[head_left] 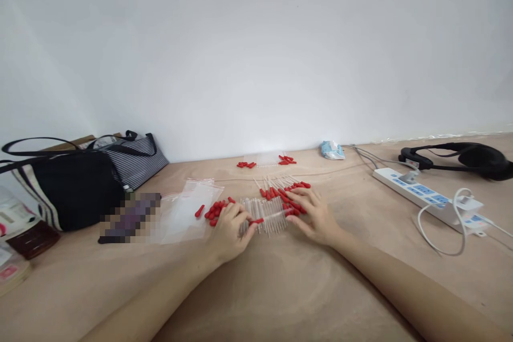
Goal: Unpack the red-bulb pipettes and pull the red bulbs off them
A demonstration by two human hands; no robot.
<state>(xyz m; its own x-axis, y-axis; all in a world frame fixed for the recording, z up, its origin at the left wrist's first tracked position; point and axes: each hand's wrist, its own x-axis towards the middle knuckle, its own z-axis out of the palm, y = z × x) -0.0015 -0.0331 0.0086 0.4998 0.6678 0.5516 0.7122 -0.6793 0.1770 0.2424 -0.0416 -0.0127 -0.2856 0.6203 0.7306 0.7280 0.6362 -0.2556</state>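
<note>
My left hand point(233, 228) is closed, with a red rubber bulb point(256, 221) pinched at the thumb and fingertips, its narrow end pointing right. Opposite it, my right hand point(316, 218) holds a thin clear dropper tube point(279, 215) near its thumb tip, lying crosswise and pointing at the bulb. Beneath both hands lies a row of clear dropper tubes point(262, 208) side by side. Loose red bulbs point(215, 209) are piled beside my left fingers. More red bulbs point(294, 204) lie under and around my right fingers, partly hidden.
Behind are finished-looking droppers with red bulbs point(276, 191) and a clear bag of droppers point(267, 159). Clear plastic bags point(188, 214) lie left, near a dark pouch point(138, 219) and black bag point(80, 189). Right are a power strip point(417, 187), tissue pack point(332, 150) and black headset point(481, 160).
</note>
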